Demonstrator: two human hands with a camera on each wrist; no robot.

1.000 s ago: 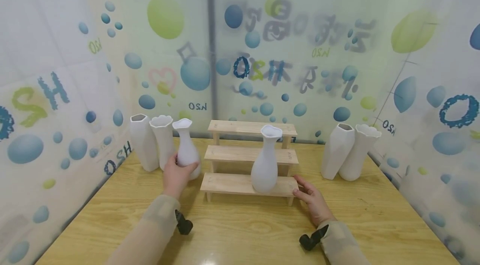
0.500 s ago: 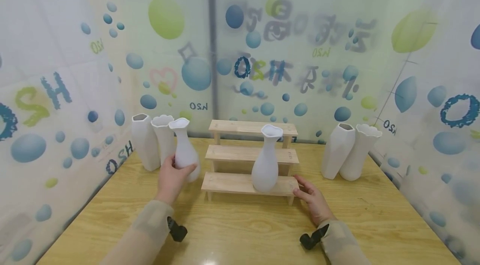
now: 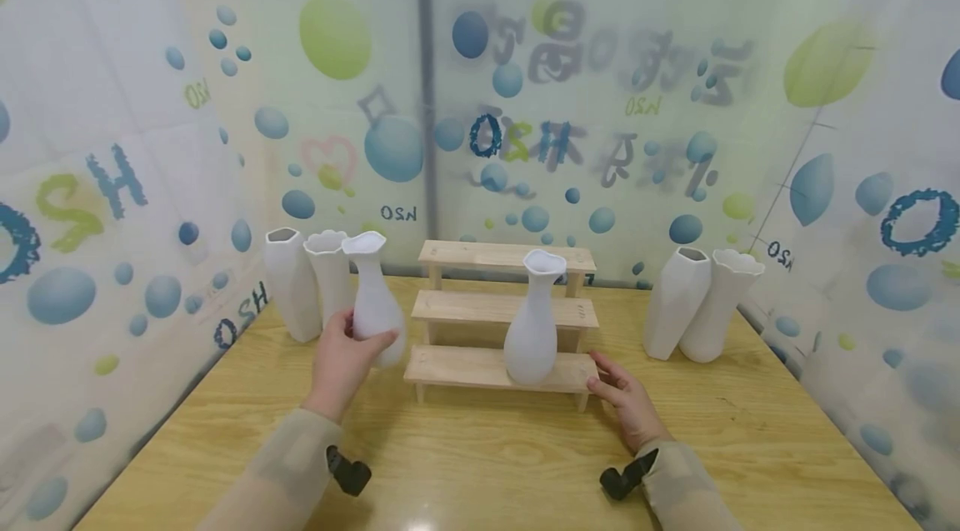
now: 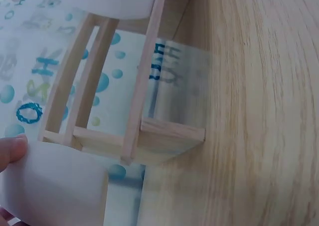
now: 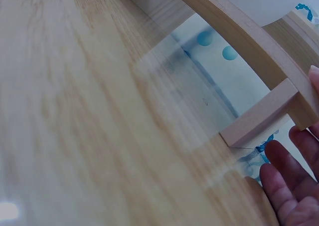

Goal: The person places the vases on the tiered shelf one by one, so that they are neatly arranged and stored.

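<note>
My left hand [image 3: 342,360] grips a white bottle-necked vase [image 3: 377,306] around its wide body, left of a three-step wooden display stand [image 3: 450,364]. In the left wrist view this vase [image 4: 52,183] hangs over the table, its base beside the stand's end. A matching white vase [image 3: 531,339] stands upright on the lowest step, right of the middle. At that step's right end, my right hand [image 3: 626,402] holds the board, thumb on it and fingertips at its end. The right wrist view shows the fingers [image 5: 286,166] loosely curled beside the stand's leg.
At the left stand a faceted white vase [image 3: 291,289] and a scallop-rimmed one [image 3: 327,273]. A similar faceted vase [image 3: 675,306] and scalloped vase [image 3: 722,306] stand at the right. Patterned curtains [image 3: 600,97] enclose the wooden table [image 3: 480,464] at the back and sides.
My left hand has drawn the vase slightly toward me; the vase tilted left, then swung a little back to the right. The right hand stays at the stand's end.
</note>
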